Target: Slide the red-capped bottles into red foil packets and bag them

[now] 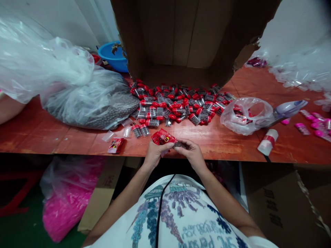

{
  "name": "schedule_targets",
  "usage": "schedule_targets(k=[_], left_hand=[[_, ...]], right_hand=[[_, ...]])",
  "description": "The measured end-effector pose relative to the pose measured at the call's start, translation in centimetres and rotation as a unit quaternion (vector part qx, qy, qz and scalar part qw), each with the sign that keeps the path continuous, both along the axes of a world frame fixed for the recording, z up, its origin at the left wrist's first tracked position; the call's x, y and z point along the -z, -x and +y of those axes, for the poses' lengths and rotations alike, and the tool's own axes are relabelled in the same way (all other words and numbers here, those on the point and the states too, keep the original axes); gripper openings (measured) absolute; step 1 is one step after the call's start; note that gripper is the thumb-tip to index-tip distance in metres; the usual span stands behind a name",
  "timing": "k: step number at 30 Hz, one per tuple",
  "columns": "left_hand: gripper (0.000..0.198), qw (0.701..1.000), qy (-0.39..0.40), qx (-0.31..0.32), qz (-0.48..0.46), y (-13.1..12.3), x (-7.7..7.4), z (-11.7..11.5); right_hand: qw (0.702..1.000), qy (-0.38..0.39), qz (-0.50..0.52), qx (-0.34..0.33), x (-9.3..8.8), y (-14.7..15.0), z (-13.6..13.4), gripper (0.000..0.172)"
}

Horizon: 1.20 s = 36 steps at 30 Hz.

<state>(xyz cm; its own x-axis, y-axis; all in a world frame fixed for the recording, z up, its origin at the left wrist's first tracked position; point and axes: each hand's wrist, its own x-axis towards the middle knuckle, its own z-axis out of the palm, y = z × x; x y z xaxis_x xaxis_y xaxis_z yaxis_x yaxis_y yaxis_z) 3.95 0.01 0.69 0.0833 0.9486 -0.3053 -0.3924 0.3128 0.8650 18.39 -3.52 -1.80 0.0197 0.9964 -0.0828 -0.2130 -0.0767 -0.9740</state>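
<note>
In front of me, at the table's edge, my left hand (154, 151) is closed on red printed packets (165, 136), which look like a small stack or folded strip. My right hand (192, 151) pinches a small dark piece (180, 145) against the packets' right end; its exact kind is hard to make out. Just beyond my hands lies a wide heap of small clear containers with red caps (178, 103) and dark contents. Two of these containers (141, 131) lie apart at the heap's front left. Another red printed packet (116, 145) rests flat to the left.
A big clear bag of dark beads (90, 100) slumps at left. An open cardboard box (181, 72) stands behind the heap. At right are a small plastic bag (243, 120), a purple-grey handled tool (289, 109), a white roll (268, 142) and pink-capped containers (320, 124). Someone's arm (10, 108) shows far left.
</note>
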Motion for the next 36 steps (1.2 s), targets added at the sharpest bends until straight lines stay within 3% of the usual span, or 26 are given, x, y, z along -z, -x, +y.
schedule_targets(k=[6, 12, 20, 27, 36], left_hand=[[0.030, 1.000, 0.017, 0.007, 0.017, 0.2, -0.4, 0.1], [0.048, 1.000, 0.002, 0.022, 0.011, 0.3, -0.7, 0.0], [0.022, 0.997, -0.026, -0.031, 0.069, -0.4, 0.4, -0.3], [0.025, 0.997, -0.039, 0.044, 0.044, -0.3, -0.2, -0.1], [0.033, 0.996, 0.076, -0.020, -0.043, -0.3, 0.6, 0.3]], right_hand=[[0.988, -0.065, -0.134, 0.028, -0.2, -0.3, -0.1, 0.025], [0.999, 0.037, 0.015, 0.010, 0.3, -0.3, 0.1, 0.032], [0.981, -0.090, -0.163, 0.063, -0.6, -0.3, -0.4, 0.020], [0.999, 0.021, 0.040, 0.030, 0.1, -0.1, -0.2, 0.026], [0.993, 0.033, 0.071, 0.085, 0.1, -0.7, 0.0, 0.030]])
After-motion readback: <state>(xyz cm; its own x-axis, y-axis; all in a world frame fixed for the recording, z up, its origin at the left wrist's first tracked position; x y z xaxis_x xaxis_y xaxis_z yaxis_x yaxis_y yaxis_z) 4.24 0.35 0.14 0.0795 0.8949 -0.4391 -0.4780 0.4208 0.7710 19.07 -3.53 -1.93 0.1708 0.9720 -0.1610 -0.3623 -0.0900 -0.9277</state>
